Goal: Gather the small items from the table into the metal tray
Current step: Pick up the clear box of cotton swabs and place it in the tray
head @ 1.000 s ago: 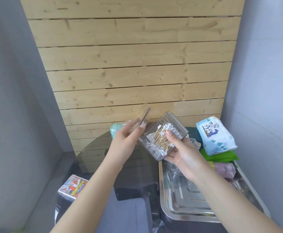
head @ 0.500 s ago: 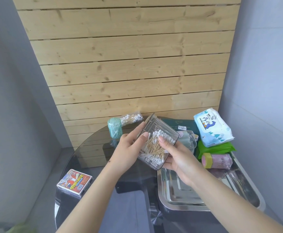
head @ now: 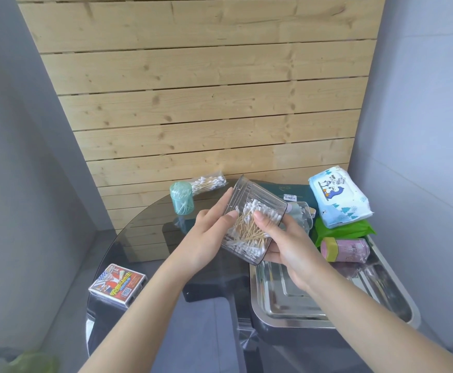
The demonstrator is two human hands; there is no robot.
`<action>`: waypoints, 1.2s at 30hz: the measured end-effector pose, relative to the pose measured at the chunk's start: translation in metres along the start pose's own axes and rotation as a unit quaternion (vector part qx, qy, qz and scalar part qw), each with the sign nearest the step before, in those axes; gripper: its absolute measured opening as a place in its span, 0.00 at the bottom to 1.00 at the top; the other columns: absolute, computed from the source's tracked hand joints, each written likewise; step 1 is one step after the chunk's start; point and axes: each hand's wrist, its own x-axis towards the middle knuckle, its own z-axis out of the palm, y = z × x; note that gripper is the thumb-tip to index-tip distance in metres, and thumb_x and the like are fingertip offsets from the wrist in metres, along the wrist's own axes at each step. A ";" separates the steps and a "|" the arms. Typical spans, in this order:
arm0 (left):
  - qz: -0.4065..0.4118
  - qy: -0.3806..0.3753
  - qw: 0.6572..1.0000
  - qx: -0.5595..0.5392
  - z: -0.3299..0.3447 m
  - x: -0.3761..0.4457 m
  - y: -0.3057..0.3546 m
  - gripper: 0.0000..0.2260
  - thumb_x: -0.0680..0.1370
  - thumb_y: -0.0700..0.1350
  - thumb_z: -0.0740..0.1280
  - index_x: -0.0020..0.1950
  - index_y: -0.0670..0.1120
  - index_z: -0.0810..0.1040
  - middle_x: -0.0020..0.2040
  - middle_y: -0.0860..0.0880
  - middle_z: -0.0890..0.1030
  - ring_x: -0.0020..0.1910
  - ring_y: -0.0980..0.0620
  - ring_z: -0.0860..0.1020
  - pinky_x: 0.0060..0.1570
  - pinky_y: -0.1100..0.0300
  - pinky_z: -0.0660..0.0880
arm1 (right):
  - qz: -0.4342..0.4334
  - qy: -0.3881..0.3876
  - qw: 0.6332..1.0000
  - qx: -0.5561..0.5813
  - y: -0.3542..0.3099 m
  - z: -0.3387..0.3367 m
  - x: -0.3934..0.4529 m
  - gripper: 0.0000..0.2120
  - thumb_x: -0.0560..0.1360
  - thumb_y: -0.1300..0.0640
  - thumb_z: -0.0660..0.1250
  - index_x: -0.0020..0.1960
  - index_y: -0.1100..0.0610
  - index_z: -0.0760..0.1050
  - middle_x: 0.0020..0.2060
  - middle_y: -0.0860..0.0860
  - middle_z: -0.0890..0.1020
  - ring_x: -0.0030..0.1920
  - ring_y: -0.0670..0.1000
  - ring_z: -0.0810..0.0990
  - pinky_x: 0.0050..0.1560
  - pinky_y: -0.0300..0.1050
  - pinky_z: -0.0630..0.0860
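A clear plastic box of cotton swabs [head: 255, 211] is held tilted above the dark glass table [head: 144, 238], just left of the metal tray [head: 281, 316]. My left hand [head: 209, 238] grips its left side, and my right hand [head: 287, 243] holds its right side with the thumb on top. A pink cylinder with a yellow-green cap [head: 345, 249] lies in the tray's far end. On the table lie a card box [head: 117, 285], a green toothpick jar [head: 181, 197] and a bag of cotton swabs [head: 209, 181].
A blue-and-white wipes pack [head: 338, 196] rests on a green packet [head: 341, 230] at the tray's far end, beside a dark green box [head: 292, 191]. A wooden slat wall stands behind the table, and grey walls close in on the left and right.
My left hand lowered the lid onto the swab box, which both hands now hold shut. The view tilted down, showing more of the table and tray.
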 end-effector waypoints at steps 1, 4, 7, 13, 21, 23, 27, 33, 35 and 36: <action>0.005 -0.003 1.000 0.000 0.000 0.001 -0.001 0.22 0.74 0.62 0.56 0.68 0.74 0.58 0.70 0.60 0.65 0.50 0.86 0.57 0.62 0.61 0.55 | 0.000 -0.001 1.000 0.000 0.000 0.000 0.000 0.31 0.59 0.40 0.72 0.59 0.50 0.73 0.51 0.51 0.85 0.46 0.51 0.86 0.37 0.45 0.81; 0.018 -0.009 1.000 -0.014 0.000 0.005 -0.006 0.23 0.73 0.61 0.58 0.68 0.75 0.59 0.69 0.56 0.69 0.65 0.70 0.64 0.71 0.54 0.58 | -0.007 -0.001 1.000 -0.011 -0.001 -0.002 0.000 0.30 0.59 0.40 0.72 0.58 0.50 0.74 0.50 0.51 0.85 0.46 0.50 0.86 0.37 0.44 0.81; 0.040 -0.006 0.999 -0.017 0.000 0.007 -0.007 0.25 0.71 0.59 0.61 0.67 0.75 0.60 0.68 0.54 0.72 0.67 0.57 0.71 0.71 0.49 0.62 | -0.011 -0.001 0.999 -0.030 -0.001 -0.002 0.000 0.30 0.59 0.40 0.73 0.58 0.49 0.74 0.49 0.49 0.85 0.45 0.49 0.86 0.37 0.44 0.81; 0.050 -0.002 0.998 -0.033 -0.001 0.008 -0.007 0.27 0.75 0.54 0.62 0.70 0.72 0.56 0.58 0.58 0.74 0.50 0.57 0.74 0.56 0.62 0.69 | -0.021 -0.012 0.997 -0.078 0.000 -0.001 -0.004 0.23 0.65 0.41 0.72 0.58 0.46 0.75 0.46 0.43 0.86 0.42 0.41 0.85 0.39 0.42 0.82; 0.022 -0.030 0.999 0.028 0.002 0.004 -0.012 0.26 0.80 0.55 0.56 0.71 0.74 0.45 0.56 0.62 0.65 0.54 0.84 0.59 0.51 0.75 0.61 | -0.014 -0.035 0.991 -0.127 0.006 -0.001 -0.005 0.24 0.60 0.33 0.69 0.54 0.41 0.78 0.48 0.41 0.86 0.51 0.43 0.83 0.60 0.52 0.77; 0.022 -0.042 0.999 0.002 0.005 0.002 -0.012 0.25 0.78 0.61 0.55 0.69 0.76 0.44 0.64 0.62 0.62 0.54 0.85 0.60 0.56 0.71 0.61 | -0.018 -0.032 0.990 -0.137 0.007 -0.001 -0.006 0.26 0.59 0.31 0.68 0.54 0.40 0.78 0.49 0.39 0.85 0.52 0.42 0.82 0.62 0.50 0.75; 0.017 -0.067 0.995 -0.069 0.010 0.003 -0.013 0.27 0.73 0.65 0.58 0.66 0.80 0.47 0.75 0.65 0.50 0.76 0.60 0.51 0.75 0.47 0.50 | -0.017 -0.039 0.988 -0.152 0.010 -0.002 -0.005 0.34 0.54 0.24 0.66 0.56 0.39 0.76 0.52 0.40 0.84 0.55 0.43 0.81 0.63 0.54 0.74; 0.031 -0.085 0.992 -0.083 0.013 0.000 -0.012 0.33 0.71 0.60 0.64 0.66 0.80 0.48 0.76 0.63 0.58 0.76 0.59 0.54 0.75 0.46 0.53 | -0.003 -0.025 0.986 -0.164 0.011 -0.006 -0.011 0.41 0.51 0.21 0.63 0.58 0.40 0.75 0.54 0.40 0.83 0.57 0.44 0.79 0.65 0.53 0.73; 0.026 -0.094 0.993 -0.064 0.014 -0.002 -0.010 0.35 0.71 0.58 0.66 0.66 0.80 0.47 0.75 0.62 0.59 0.76 0.58 0.55 0.74 0.46 0.55 | 0.010 -0.044 0.988 -0.145 0.010 -0.008 -0.016 0.40 0.54 0.23 0.65 0.61 0.40 0.74 0.56 0.41 0.82 0.59 0.46 0.79 0.65 0.56 0.73; 0.024 -0.097 0.994 -0.054 0.012 -0.003 -0.008 0.35 0.71 0.57 0.67 0.66 0.80 0.47 0.74 0.63 0.60 0.75 0.59 0.56 0.74 0.46 0.55 | 0.019 -0.056 0.990 -0.125 0.008 -0.007 -0.018 0.36 0.57 0.27 0.67 0.62 0.42 0.73 0.57 0.43 0.82 0.59 0.47 0.79 0.64 0.57 0.73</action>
